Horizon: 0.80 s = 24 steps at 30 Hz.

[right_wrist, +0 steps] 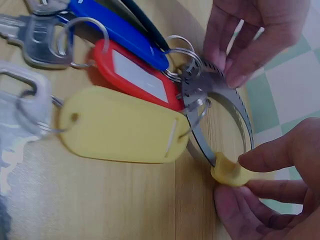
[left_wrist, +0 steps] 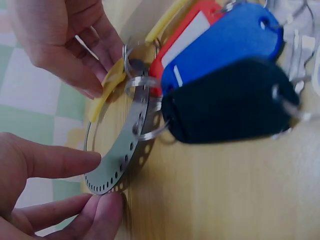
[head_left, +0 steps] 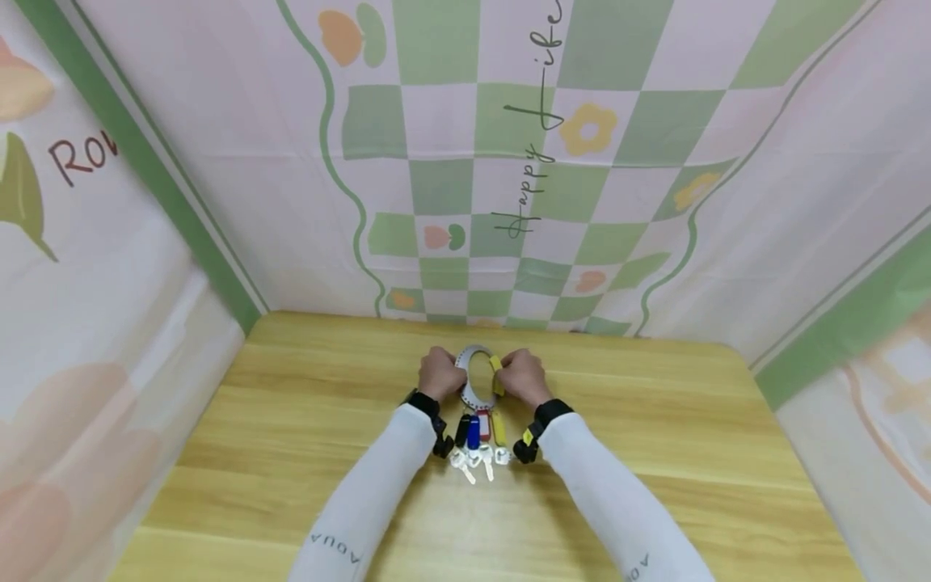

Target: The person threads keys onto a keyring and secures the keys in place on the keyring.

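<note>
A round metal key ring [head_left: 470, 397], with a flat grey band punched with small holes, is held between both hands over the wooden table. My left hand [head_left: 440, 373] pinches the punched band [left_wrist: 117, 157] between thumb and fingers. On the opposite side, my right hand [head_left: 525, 376] pinches the yellow sleeve [right_wrist: 227, 171] on the thin part of the ring. Small split rings link four-coloured key tags to the band: black [left_wrist: 230, 102], blue [left_wrist: 225, 42], red [right_wrist: 137, 75] and yellow [right_wrist: 122, 125]. Silver keys [head_left: 486, 462] lie beyond the tags, toward the person.
The wooden table [head_left: 655, 453] extends on both sides of the hands. Behind it hangs a checked green and white cloth [head_left: 494, 186], with printed cloth [head_left: 87, 339] at the left too. A black wrist camera [head_left: 529, 443] sits close to the tags.
</note>
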Motion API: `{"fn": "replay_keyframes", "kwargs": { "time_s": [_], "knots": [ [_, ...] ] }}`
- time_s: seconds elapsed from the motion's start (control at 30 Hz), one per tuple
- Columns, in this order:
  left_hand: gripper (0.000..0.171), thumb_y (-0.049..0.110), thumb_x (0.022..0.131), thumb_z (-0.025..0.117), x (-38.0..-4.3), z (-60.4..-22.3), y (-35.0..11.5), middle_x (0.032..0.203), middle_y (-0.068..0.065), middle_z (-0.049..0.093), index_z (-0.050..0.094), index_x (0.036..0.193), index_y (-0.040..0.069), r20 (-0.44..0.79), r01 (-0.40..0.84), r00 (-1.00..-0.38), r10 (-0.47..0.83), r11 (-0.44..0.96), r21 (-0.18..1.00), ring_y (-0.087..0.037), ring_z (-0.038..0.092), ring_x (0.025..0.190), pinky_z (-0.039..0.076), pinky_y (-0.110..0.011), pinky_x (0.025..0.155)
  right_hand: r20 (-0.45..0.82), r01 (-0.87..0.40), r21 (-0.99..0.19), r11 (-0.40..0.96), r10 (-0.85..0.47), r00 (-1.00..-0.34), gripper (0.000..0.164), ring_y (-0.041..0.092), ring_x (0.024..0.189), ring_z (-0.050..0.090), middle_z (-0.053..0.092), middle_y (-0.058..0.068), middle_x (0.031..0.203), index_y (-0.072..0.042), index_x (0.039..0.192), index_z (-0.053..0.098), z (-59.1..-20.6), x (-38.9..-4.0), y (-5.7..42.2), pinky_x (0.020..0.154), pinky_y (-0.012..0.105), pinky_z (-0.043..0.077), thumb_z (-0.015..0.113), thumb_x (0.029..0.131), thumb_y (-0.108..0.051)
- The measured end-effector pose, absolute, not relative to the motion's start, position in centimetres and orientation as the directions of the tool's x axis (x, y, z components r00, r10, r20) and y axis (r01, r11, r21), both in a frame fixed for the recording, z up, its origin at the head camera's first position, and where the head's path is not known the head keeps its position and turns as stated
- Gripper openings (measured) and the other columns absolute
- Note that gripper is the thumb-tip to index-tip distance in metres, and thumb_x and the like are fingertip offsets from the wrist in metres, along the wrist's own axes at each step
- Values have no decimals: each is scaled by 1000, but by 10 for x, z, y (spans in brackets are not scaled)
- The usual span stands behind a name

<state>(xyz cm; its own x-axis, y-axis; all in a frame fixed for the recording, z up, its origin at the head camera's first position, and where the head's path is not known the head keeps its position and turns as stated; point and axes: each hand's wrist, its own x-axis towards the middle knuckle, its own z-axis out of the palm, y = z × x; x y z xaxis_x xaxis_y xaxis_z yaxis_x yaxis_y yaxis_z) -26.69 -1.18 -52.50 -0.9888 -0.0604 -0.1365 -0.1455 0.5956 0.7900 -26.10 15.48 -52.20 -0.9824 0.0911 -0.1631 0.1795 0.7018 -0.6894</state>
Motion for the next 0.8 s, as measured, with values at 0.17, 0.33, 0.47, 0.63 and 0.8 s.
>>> {"fn": "replay_keyframes", "kwargs": {
  "time_s": [0.17, 0.33, 0.47, 0.63, 0.8],
  "knots": [
    [7, -2, 68, 74, -265, -526, -9, 69, -8, 67, 73, 73, 4, -101, -139, -990, -96, 623, 769, -25, 58, 59, 45, -33, 50, -108, 107, -641, 760, 49, -993, 28, 15, 44, 47, 49, 1, 49, -9, 54, 50, -522, -258, 152, 43, 25, 37, 67, 73, 3],
    [18, -4, 67, 74, -264, -526, -7, 81, -12, 70, 73, 84, 1, -114, -141, -990, -84, 636, 759, -27, 61, 67, 50, -35, 55, -82, 89, -618, 781, 49, -995, 19, 18, 51, 51, 55, 1, 54, -7, 60, 60, -526, -256, 153, 47, 26, 41, 69, 74, 1],
    [11, -3, 68, 73, -262, -525, -6, 66, -6, 62, 65, 69, 5, -145, -145, -988, -52, 626, 767, -22, 55, 56, 42, -31, 46, -78, 73, -652, 755, 29, -997, 10, 18, 52, 51, 53, 3, 59, 0, 71, 64, -528, -255, 155, 49, 27, 42, 70, 79, -4],
    [10, -4, 69, 71, -255, -520, -9, 71, -9, 64, 68, 76, 2, -159, -97, -987, 38, 647, 756, -24, 59, 62, 48, -33, 51, -12, -32, -669, 743, -54, -998, 27, 20, 62, 53, 59, 9, 74, 11, 102, 69, -527, -246, 162, 56, 30, 44, 71, 82, -6],
    [40, -4, 72, 75, -251, -519, -20, 110, -19, 71, 73, 111, -6, -81, 142, -964, 255, 746, 651, -32, 66, 95, 55, -41, 83, 43, -240, -518, 821, -255, -966, 32, 30, 90, 60, 64, 19, 101, 10, 111, 71, -526, -232, 166, 83, 44, 53, 74, 81, -1]
  ]
}}
